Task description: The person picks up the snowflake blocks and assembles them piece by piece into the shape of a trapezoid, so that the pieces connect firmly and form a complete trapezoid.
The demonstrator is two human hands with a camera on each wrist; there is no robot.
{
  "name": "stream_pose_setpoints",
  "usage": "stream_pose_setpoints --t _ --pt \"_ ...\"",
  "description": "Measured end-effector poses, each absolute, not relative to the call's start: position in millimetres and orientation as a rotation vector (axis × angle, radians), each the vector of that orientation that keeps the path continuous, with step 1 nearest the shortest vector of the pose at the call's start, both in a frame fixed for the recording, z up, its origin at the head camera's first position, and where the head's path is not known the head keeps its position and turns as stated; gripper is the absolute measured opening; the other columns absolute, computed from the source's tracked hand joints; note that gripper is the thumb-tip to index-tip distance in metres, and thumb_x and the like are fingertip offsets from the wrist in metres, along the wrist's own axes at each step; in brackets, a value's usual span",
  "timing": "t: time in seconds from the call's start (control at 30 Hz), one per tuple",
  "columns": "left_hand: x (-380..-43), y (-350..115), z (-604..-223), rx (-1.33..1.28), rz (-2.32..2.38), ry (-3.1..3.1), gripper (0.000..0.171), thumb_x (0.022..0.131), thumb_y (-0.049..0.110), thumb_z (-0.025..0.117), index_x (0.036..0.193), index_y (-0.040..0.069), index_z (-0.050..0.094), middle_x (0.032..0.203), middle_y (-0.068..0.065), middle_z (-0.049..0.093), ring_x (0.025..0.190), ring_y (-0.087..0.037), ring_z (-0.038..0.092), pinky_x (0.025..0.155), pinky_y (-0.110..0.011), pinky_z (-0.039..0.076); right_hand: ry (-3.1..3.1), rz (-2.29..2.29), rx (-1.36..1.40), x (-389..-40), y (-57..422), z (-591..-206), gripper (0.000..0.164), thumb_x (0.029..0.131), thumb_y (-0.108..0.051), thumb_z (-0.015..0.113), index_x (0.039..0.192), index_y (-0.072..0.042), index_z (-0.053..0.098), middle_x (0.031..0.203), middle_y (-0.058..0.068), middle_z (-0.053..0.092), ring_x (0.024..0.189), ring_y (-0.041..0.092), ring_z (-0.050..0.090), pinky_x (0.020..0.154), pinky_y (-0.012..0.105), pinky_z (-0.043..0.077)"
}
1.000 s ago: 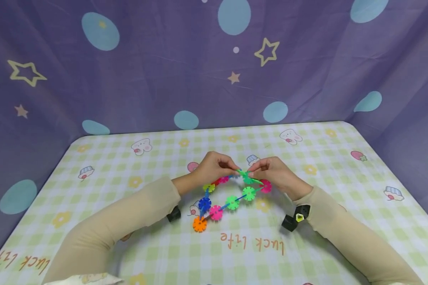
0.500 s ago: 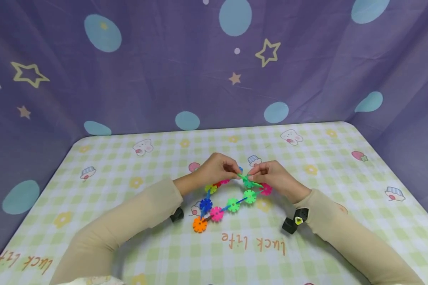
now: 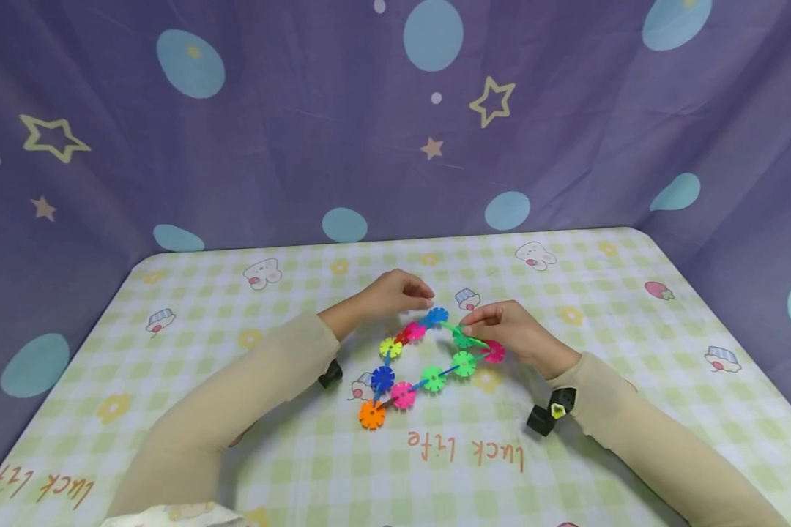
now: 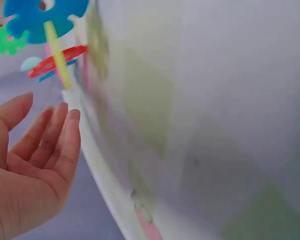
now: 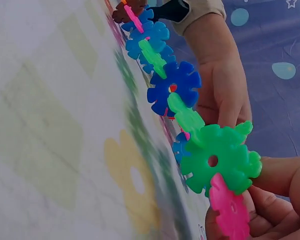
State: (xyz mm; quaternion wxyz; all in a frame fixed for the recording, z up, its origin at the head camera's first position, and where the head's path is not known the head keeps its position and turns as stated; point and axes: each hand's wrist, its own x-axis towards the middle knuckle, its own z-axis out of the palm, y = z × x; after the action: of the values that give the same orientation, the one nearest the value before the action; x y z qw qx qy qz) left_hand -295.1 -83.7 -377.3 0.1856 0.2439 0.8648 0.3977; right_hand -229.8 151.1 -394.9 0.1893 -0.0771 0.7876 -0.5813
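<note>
Colourful notched plastic discs, snowflake building pieces slotted edge to edge, form a loop on the tablecloth in the head view. The loop runs from an orange disc (image 3: 372, 414) at the near end to a blue disc (image 3: 438, 316) at the far side. My right hand (image 3: 517, 334) pinches a green disc (image 3: 463, 337) on the loop's right side. In the right wrist view, the thumb and fingertips are behind a green disc (image 5: 212, 159) and a pink one (image 5: 230, 207). My left hand (image 3: 393, 294) is apart from the loop, just left of the blue disc, fingers loosely bent and holding nothing.
A checked tablecloth (image 3: 290, 468) printed with flowers, cupcakes and lettering covers the table. Behind it hangs a purple curtain (image 3: 270, 146) with stars and blue ovals. Black wrist cameras sit under both sleeves, the right camera (image 3: 540, 419) near the cloth.
My left hand has let go of the pieces at the loop's far side and drawn away up and left, uncovering the blue disc. My right hand still pinches the green disc, slightly lower in view.
</note>
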Motion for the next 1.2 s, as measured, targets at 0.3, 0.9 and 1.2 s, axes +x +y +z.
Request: stream_pose_setpoints --t 0.3,0.9,1.2 --pt "-301.2 -68.5 -379.6 0.370 1.041 2.357 0.024 0.089 0.022 0.067 0.102 0.003 0.072 0.084 -0.006 0.070 0.069 -0.011 0.063 0.065 -0.024 0.053 2.180 -1.679 -0.208 -230.8 148.0 -400.5 0.025 0.087 -0.009 0.066 0.105 0.009 0.065 0.081 -0.003 0.069 0.064 0.005 0.056 0.058 0.019 0.045" --pt "-292.9 -87.9 -380.1 0.243 1.274 2.102 0.024 0.088 0.011 0.066 0.107 -0.004 0.067 0.075 0.000 0.067 0.068 -0.008 0.062 0.064 -0.023 0.052 2.164 -1.720 -0.160 -232.4 151.0 -408.0 0.021 0.087 -0.007 0.066 0.103 0.007 0.065 0.079 -0.005 0.067 0.067 0.006 0.057 0.059 0.019 0.046" --pt "-287.8 -93.8 -380.5 0.264 1.316 2.045 0.024 0.088 0.009 0.065 0.109 -0.005 0.066 0.074 0.000 0.067 0.068 -0.009 0.062 0.066 -0.027 0.054 2.178 -1.694 -0.164 -231.8 152.4 -410.2 0.022 0.088 -0.010 0.066 0.103 0.006 0.065 0.082 -0.002 0.067 0.068 0.008 0.057 0.058 0.020 0.045"
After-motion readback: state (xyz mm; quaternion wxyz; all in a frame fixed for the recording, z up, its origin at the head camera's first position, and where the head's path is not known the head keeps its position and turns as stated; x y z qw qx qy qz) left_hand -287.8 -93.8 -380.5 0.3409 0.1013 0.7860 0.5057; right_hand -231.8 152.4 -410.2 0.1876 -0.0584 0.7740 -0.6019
